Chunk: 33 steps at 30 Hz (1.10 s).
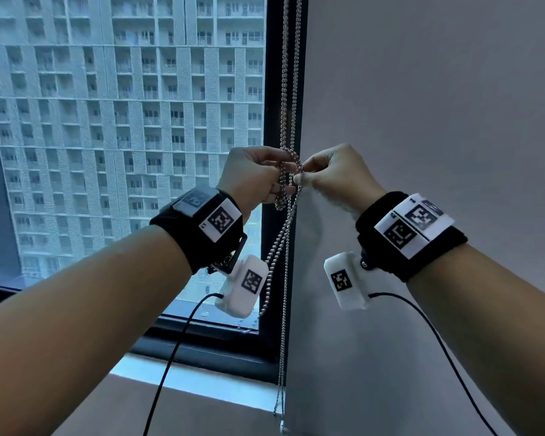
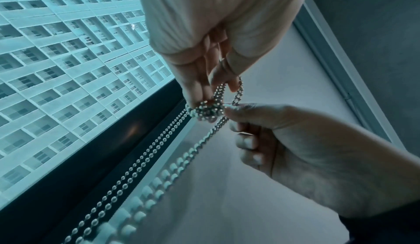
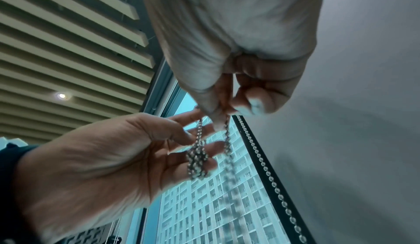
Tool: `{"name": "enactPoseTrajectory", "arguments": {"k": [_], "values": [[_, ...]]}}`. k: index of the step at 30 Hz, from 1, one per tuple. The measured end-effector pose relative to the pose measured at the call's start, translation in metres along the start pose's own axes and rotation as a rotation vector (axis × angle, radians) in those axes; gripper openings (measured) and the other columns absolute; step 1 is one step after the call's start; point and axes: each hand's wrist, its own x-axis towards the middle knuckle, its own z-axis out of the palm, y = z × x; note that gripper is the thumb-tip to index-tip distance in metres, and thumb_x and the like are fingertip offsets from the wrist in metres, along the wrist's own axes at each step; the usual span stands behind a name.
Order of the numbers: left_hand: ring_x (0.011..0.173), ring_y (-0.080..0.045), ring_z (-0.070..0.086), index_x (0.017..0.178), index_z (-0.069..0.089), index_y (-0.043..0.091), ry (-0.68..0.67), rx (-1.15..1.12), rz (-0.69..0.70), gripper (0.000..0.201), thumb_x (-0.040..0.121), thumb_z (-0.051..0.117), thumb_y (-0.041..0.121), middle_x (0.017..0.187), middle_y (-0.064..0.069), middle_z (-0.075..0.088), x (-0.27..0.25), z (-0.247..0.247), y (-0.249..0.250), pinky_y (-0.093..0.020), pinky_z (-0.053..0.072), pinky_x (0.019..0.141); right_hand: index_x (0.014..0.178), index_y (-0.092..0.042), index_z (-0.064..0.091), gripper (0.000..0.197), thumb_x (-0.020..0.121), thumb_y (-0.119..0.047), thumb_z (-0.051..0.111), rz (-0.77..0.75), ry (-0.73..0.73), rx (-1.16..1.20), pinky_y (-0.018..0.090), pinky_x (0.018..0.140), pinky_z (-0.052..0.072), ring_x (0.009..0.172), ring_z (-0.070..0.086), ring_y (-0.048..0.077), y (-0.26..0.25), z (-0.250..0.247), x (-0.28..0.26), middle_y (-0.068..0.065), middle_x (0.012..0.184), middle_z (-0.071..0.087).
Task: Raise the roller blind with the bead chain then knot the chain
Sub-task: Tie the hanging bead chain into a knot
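now both hands, left hand (image 1: 254,177) and right hand (image 1: 334,174), raised, pinch the apparently bunched bead chain (image 1: 288,171).

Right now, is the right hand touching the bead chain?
Touching. The left wrist view shows the right hand pinching the bead chain between thumb and fingertip beside the bunched loops.

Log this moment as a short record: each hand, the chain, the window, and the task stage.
left hand: fingers curled round a bunched loop of the bead chain
right hand: pinches the chain at the bunch, beside the left hand
chain: strands run up along the window frame; the rest hangs below the hands
window: glass uncovered, apartment building outside
stage: knot being formed, whether it is tight cannot be told
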Motion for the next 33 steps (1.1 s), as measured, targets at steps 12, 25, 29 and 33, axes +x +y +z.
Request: {"name": "enactPoseTrajectory", "arguments": {"k": [12,25,29,33], "values": [[0.079,-0.040,0.066,0.110,0.042,0.009,-0.030,-0.023,-0.054,0.037,0.082,0.063,-0.004,0.103,-0.023,0.069,-0.005,0.000,-0.003,-0.050,0.057,0.063,0.075,-0.007,0.072,0.012,0.083,0.000,0.065,0.098,-0.046,0.284,0.018,0.042,0.037,0.039,0.050,0.005,-0.024,0.007,0.005,0.004,0.056,0.059],[0.074,-0.030,0.062,0.108,0.049,0.003,0.062,-0.067,0.012,0.038,0.076,0.068,-0.007,0.083,-0.018,0.062,-0.020,-0.005,-0.019,-0.048,0.057,0.076,0.081,-0.005,0.074,0.009,0.076,-0.003,0.080,0.031,-0.122,0.206,0.021,0.054,0.047,0.053,0.059,0.008,-0.009,0.006,-0.004,0.010,0.074,0.072],[0.071,-0.027,0.061,0.103,0.053,0.002,0.106,-0.086,0.046,0.025,0.081,0.064,-0.002,0.080,-0.019,0.067,-0.023,-0.011,-0.021,-0.044,0.057,0.077,0.069,-0.015,0.070,0.016,0.075,-0.006,0.082,0.029,-0.092,0.123,0.033,0.061,0.050,0.062,0.063,0.017,-0.002,0.005,0.000,0.010,0.074,0.076],[0.057,-0.011,0.057,0.085,0.059,0.007,0.064,-0.090,0.034,0.010,0.082,0.060,-0.003,0.064,-0.003,0.060,-0.028,-0.013,-0.024,-0.032,0.051,0.071,0.069,-0.016,0.070,0.015,0.076,-0.008,0.081,-0.001,-0.069,0.046,0.027,0.063,0.050,0.061,0.067,0.008,0.003,0.005,0.001,0.005,0.074,0.077]]}}
